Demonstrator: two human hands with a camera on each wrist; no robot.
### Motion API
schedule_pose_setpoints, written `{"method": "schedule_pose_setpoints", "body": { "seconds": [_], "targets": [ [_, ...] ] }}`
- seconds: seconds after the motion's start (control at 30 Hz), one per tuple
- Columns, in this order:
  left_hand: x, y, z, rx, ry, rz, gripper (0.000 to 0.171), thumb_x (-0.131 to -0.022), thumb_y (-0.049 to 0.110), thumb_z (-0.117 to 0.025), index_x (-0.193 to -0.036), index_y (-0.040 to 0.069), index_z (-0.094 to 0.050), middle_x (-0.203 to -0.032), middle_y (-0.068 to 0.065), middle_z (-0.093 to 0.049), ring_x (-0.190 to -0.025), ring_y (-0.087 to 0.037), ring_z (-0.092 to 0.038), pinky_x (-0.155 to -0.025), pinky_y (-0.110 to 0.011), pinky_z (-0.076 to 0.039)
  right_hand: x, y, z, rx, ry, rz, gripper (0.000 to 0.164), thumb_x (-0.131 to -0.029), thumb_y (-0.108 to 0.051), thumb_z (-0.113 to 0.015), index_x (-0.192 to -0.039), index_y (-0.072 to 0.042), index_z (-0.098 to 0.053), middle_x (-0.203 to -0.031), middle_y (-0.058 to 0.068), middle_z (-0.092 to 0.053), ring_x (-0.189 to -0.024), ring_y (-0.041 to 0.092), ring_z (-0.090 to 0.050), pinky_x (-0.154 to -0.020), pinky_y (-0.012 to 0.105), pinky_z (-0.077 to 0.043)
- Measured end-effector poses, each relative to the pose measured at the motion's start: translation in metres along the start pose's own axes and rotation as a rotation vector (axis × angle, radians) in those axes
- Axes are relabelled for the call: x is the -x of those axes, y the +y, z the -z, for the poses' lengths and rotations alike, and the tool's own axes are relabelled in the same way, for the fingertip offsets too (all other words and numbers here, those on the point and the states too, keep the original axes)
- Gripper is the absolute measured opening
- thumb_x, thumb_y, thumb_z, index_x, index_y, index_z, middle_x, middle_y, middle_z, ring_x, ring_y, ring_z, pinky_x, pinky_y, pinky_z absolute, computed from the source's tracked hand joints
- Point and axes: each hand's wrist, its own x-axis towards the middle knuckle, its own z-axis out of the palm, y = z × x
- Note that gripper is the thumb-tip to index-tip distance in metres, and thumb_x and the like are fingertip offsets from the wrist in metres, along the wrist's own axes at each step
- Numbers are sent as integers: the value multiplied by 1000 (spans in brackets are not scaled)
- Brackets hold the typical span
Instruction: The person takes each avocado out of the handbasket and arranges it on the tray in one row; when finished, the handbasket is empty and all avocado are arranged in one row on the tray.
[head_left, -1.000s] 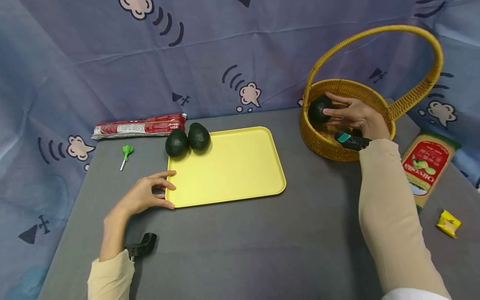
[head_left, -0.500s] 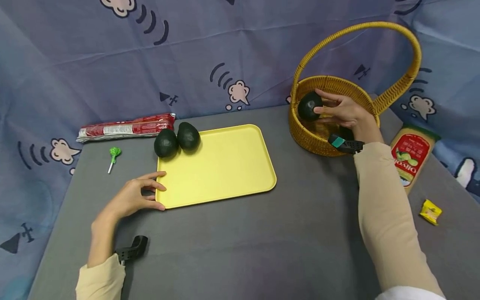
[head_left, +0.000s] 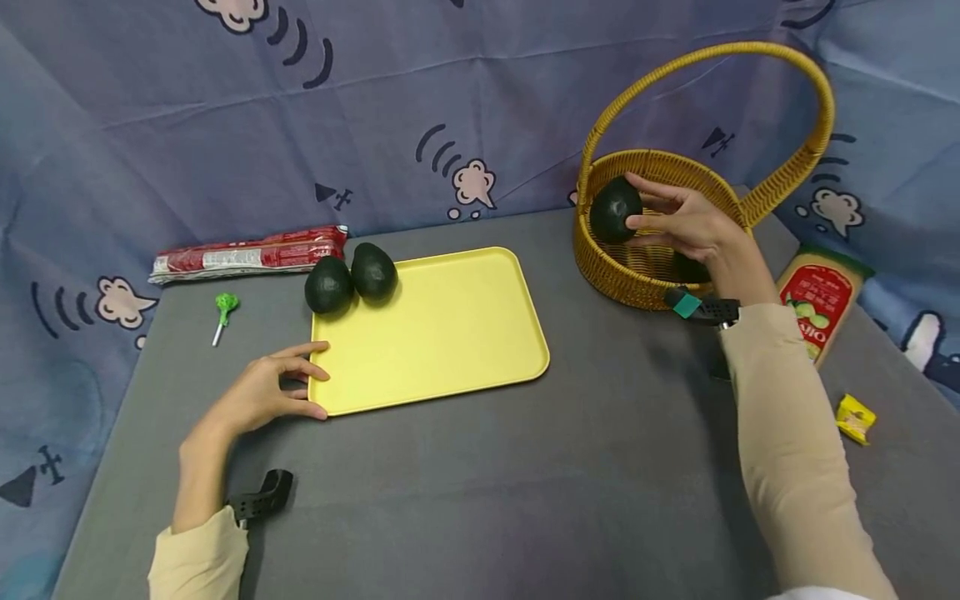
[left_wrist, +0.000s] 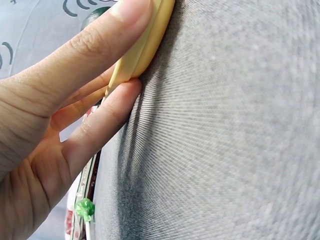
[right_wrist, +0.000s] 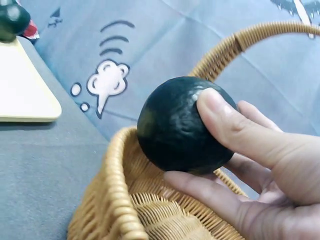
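In the head view my right hand point(head_left: 693, 221) holds a dark green avocado point(head_left: 615, 210) at the left side of the yellow wicker basket point(head_left: 622, 279). The right wrist view shows thumb and fingers around the avocado point(right_wrist: 175, 127), above the basket's rim point(right_wrist: 117, 175). A dark rounded thing point(head_left: 688, 268) lies in the basket, mostly hidden by my hand. My left hand point(head_left: 262, 392) grips the left edge of the yellow tray point(head_left: 442, 333) near its front corner, fingers over the rim. Two more avocados point(head_left: 329, 286) lie together at the tray's back left corner.
A red-and-white packet point(head_left: 251, 252) lies behind the tray's left end, with a green lollipop point(head_left: 225, 307) in front of it. Right of the basket are a red-labelled Olivoilà package point(head_left: 821, 300) and a small yellow wrapped sweet point(head_left: 855, 418). The basket's tall handle point(head_left: 780, 54) arches above.
The head view has shifted, so everything sits further left in it. My right hand has raised the avocado slightly inside the basket's left side. The left hand stays on the tray.
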Motion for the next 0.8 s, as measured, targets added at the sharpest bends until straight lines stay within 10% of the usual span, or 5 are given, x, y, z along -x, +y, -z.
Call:
{"method": "schedule_pose_setpoints", "body": {
  "seconds": [0.43, 0.8],
  "targets": [
    [1, 1, 0, -6, 2, 12, 42, -69, 20, -87, -104, 3, -71, -145, -13, -44, -129, -35, -42, -84, -32, -54, 23, -1, -26, -198, -101, 106, 68, -88, 17, -55, -144, -19, -44, -125, 1, -59, -101, 22, -66, -76, 36, -57],
    [1, 2, 0, -7, 1, 7, 43, -69, 19, -87, -104, 3, -70, -145, -13, -43, -127, -34, -46, -84, -31, -54, 16, 14, -56, -195, -331, 202, 68, -89, 16, -54, -146, -18, -41, -143, 0, -47, -115, 19, -59, -82, 35, -55]
  ]
}}
